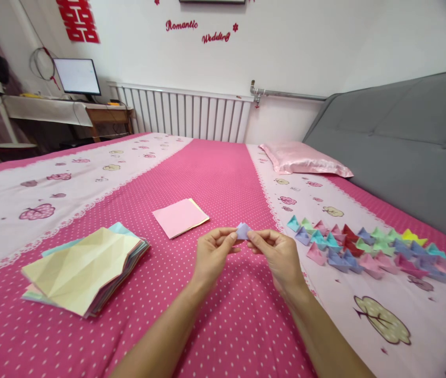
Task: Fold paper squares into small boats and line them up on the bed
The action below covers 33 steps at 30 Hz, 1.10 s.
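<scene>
Between my two hands is a small folded piece of lavender origami paper (242,231), held just above the pink dotted bedspread (223,178). My left hand (215,253) pinches its left edge between thumb and fingers. On the other side, my right hand (277,254) pinches the right edge the same way. Beyond my left hand lies a small stack of square paper (180,216), pink on top with a yellow edge showing. Rows of small folded paper boats (372,247) in several colours stand to the right of my right hand.
A thick pile of creased paper sheets (84,268), pale yellow on top, lies at the left. A pink pillow (305,158) rests near the grey headboard (400,142). At the back are a white radiator (183,113) and a desk with a monitor (76,76).
</scene>
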Available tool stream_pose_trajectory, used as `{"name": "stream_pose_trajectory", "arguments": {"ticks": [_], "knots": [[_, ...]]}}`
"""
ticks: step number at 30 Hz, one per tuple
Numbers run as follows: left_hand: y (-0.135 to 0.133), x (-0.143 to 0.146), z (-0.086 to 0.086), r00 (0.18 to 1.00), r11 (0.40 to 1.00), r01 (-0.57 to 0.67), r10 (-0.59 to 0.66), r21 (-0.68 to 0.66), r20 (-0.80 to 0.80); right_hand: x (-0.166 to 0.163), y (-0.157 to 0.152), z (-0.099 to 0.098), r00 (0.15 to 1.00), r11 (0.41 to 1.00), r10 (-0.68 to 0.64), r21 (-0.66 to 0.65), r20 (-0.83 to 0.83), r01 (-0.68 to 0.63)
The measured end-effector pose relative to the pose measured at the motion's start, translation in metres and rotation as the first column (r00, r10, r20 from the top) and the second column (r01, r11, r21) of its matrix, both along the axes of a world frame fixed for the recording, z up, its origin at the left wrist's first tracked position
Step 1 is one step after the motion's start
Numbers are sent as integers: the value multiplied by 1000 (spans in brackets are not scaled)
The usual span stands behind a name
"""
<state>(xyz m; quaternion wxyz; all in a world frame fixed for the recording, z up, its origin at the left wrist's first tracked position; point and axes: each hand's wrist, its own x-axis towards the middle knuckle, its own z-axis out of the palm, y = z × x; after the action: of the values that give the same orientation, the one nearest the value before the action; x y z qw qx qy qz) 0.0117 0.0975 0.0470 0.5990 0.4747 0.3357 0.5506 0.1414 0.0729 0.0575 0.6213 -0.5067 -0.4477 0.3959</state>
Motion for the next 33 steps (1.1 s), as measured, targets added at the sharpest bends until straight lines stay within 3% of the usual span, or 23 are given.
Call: {"name": "stream_pose_trajectory", "arguments": {"ticks": [15,24,29,33], "knots": [[-2,0,4,998,999,-34,34,9,-43,-3,1,-5,999,997,-46,55,14,45],[3,-2,-3,981,997,4,11,79,-194,7,-1,5,984,994,55,83,172,-70],[1,-4,1,977,992,42,-16,122,-212,6,-2,5,968,976,171,101,182,-191],[-3,-4,5,967,974,126,-79,187,-241,6,-2,5,971,977,170,103,167,-189]]}}
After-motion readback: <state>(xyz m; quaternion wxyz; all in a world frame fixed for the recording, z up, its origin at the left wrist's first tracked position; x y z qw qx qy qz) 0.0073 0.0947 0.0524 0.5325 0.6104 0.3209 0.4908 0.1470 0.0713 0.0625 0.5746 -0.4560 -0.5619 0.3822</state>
